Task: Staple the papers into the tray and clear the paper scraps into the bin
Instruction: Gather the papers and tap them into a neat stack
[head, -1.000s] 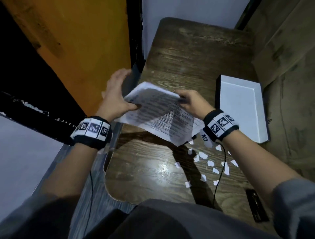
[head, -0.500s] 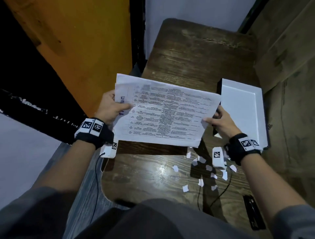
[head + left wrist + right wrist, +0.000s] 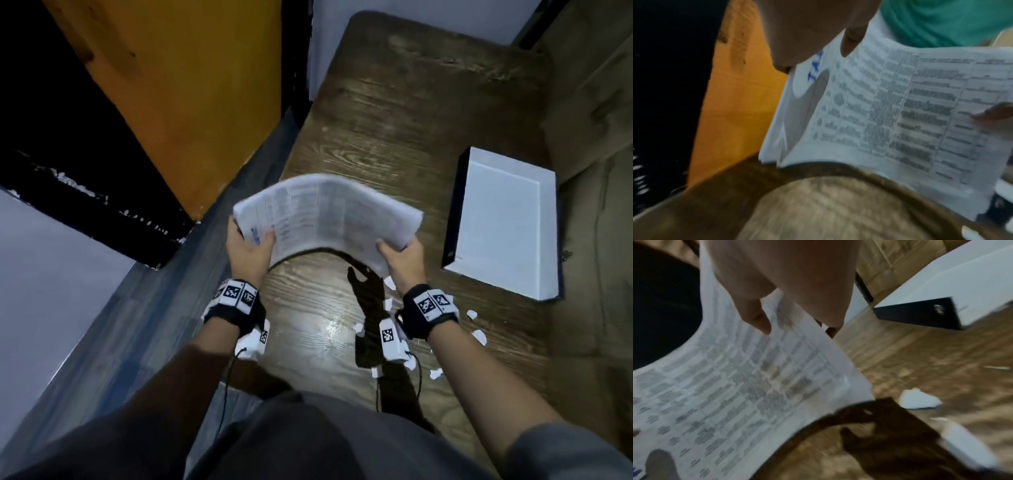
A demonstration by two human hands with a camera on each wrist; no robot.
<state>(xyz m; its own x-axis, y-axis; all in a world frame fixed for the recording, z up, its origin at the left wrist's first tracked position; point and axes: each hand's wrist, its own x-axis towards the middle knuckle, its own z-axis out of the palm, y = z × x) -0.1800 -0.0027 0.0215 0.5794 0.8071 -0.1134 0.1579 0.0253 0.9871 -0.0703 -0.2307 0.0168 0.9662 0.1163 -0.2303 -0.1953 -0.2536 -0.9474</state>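
Note:
A stack of printed papers [image 3: 329, 216] bows upward above the wooden table [image 3: 411, 113], held at both ends. My left hand [image 3: 250, 246] grips its left edge, thumb [image 3: 851, 43] on the top sheet [image 3: 900, 105]. My right hand [image 3: 400, 255] pinches the right corner, thumb [image 3: 756, 316] on the print [image 3: 725, 386]. The white tray [image 3: 503, 222] with dark sides [image 3: 920, 316] lies to the right of the papers, with nothing in it. Several white paper scraps [image 3: 478, 335] lie on the table under and behind my right wrist, one also close by [image 3: 918, 400]. No stapler or bin shows.
An orange wooden panel [image 3: 178, 102] and a dark grey floor [image 3: 144, 308] lie left of the table. Brown boards [image 3: 599, 85] stand at the right. My dark-trousered lap [image 3: 308, 445] sits at the table's near edge.
The papers went from spread flat and facing me to bowed into an arch, lower over the table. Both hands came closer together and nearer my body.

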